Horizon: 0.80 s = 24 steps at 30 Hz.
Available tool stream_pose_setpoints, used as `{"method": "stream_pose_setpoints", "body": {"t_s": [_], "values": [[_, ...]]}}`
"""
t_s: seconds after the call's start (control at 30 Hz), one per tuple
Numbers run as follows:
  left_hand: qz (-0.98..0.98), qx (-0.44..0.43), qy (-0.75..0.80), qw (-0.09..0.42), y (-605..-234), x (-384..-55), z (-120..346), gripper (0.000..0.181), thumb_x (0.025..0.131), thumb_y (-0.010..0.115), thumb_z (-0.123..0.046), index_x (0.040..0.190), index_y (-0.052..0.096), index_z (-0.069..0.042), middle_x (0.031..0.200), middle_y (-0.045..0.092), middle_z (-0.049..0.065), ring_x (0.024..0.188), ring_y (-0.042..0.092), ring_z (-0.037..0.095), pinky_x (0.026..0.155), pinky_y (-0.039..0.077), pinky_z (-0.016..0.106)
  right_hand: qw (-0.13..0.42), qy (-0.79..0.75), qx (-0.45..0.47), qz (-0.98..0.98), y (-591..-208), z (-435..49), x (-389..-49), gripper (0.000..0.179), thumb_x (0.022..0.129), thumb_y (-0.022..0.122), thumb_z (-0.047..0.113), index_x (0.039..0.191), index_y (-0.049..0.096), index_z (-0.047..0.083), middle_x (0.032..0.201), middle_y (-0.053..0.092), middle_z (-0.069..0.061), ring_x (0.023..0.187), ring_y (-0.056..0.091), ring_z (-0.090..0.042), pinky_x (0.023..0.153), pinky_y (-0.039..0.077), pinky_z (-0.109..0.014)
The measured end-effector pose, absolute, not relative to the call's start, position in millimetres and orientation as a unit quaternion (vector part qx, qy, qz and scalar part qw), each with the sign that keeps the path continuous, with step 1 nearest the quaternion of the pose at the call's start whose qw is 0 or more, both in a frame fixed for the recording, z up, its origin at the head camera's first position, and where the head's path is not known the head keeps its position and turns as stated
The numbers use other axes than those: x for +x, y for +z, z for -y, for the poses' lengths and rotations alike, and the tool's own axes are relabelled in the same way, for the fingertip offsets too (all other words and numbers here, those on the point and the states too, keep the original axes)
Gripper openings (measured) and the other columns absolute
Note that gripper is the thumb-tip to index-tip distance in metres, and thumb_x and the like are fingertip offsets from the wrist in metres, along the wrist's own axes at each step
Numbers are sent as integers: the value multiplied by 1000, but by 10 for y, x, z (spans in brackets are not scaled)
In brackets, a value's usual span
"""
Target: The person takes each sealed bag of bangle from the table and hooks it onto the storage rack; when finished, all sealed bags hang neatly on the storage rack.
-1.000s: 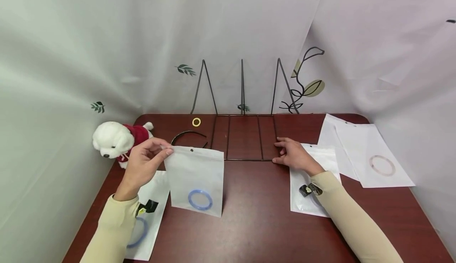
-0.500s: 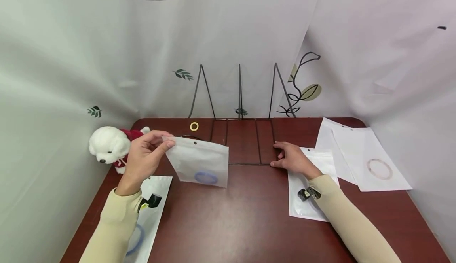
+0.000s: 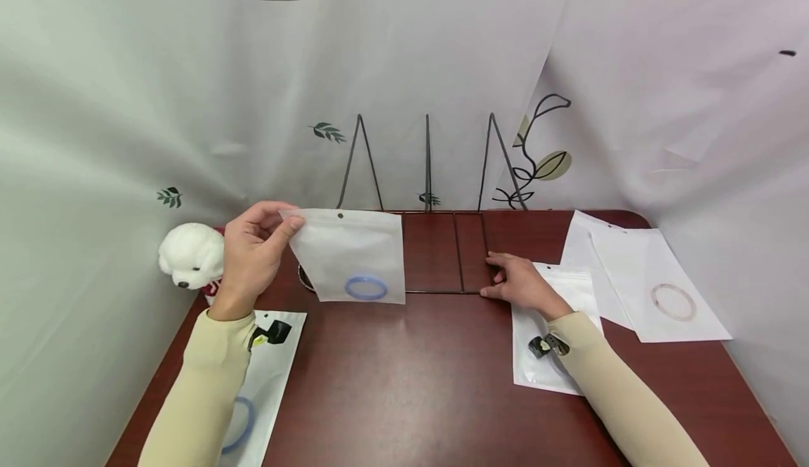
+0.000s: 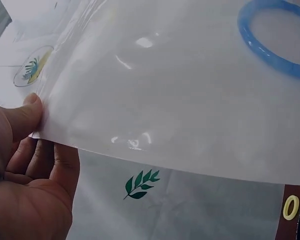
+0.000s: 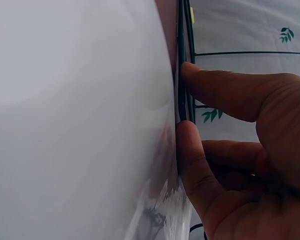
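My left hand (image 3: 253,260) pinches the top left corner of a white zip pouch (image 3: 344,249), raised above the table. The pouch has a hang hole at its top, and a blue bangle (image 3: 365,298) shows at the bottom. The left wrist view shows my thumb (image 4: 30,112) on the pouch's corner and the bangle (image 4: 270,61) behind clear film. My right hand (image 3: 521,283) holds the front right corner of a black wire rack (image 3: 442,292), thumb and forefinger on its wires. Three prongs (image 3: 428,158) rise at the rack's back; the raised pouch hides its left side.
A plush dog (image 3: 192,253) sits at the left. Another pouch (image 3: 278,369) with a blue bangle lies under my left forearm. One more pouch (image 3: 537,372) is beneath my right wrist; further pouches (image 3: 670,263) overlap at the right. A yellow ring (image 4: 287,207) lies at the back.
My left hand has lifted the pouch up and toward the rack; its lower edge first swung away, and it now covers the yellow ring and most of the black hairband. The right hand stays on the rack.
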State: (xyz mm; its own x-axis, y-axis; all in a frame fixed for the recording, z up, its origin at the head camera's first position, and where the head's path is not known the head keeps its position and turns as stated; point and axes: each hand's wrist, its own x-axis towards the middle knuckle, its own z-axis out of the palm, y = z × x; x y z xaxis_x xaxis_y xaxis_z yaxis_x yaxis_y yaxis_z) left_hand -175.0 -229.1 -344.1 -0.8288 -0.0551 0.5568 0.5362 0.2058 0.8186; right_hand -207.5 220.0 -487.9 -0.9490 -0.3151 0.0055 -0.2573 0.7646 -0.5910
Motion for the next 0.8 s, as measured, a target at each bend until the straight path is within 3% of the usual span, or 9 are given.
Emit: {"method": "stream_pose_setpoints", "body": {"t_s": [0.2, 0.37, 0.47, 0.6, 0.8], "values": [[697, -165, -656, 238, -3451, -1822, 2274, 14, 91, 81, 1, 104, 77, 5, 85, 80, -2, 69, 70, 4, 65, 52, 16, 52, -308, -148, -938, -4889, -2211, -2062, 75, 83, 92, 22, 144, 60, -7, 150, 59, -22, 82, 61, -9, 95, 50, -44], [670, -167, -680, 246, -3456, -1820, 2283, 12, 92, 79, 4, 103, 75, 8, 87, 80, 1, 48, 54, 2, 51, 43, 16, 50, -307, -151, -938, -4897, -2205, -2075, 75, 83, 92, 22, 145, 60, -7, 147, 60, -21, 83, 60, -10, 95, 49, -44], [674, -166, -678, 243, -3444, -1831, 2277, 13, 92, 79, 3, 103, 75, 9, 88, 81, 2, 52, 58, 1, 53, 46, 16, 48, -304, -148, -940, -4890, -2202, -2067, 75, 83, 92, 22, 144, 60, -6, 143, 62, -20, 82, 60, -10, 95, 49, -44], [685, -158, -669, 241, -3438, -1866, 2261, 15, 92, 81, 0, 103, 76, 9, 86, 81, 2, 69, 70, 5, 65, 53, 18, 48, -303, -150, -940, -4893, -2196, -2064, 75, 83, 92, 22, 144, 60, -7, 142, 63, -20, 81, 60, -10, 94, 49, -43], [712, -146, -641, 247, -3446, -1986, 2238, 14, 94, 81, -8, 104, 78, 2, 87, 80, -3, 69, 68, 3, 63, 51, 17, 59, -300, -149, -940, -4857, -2190, -2071, 75, 84, 91, 22, 145, 60, -7, 145, 60, -21, 81, 59, -10, 96, 48, -44]]}}
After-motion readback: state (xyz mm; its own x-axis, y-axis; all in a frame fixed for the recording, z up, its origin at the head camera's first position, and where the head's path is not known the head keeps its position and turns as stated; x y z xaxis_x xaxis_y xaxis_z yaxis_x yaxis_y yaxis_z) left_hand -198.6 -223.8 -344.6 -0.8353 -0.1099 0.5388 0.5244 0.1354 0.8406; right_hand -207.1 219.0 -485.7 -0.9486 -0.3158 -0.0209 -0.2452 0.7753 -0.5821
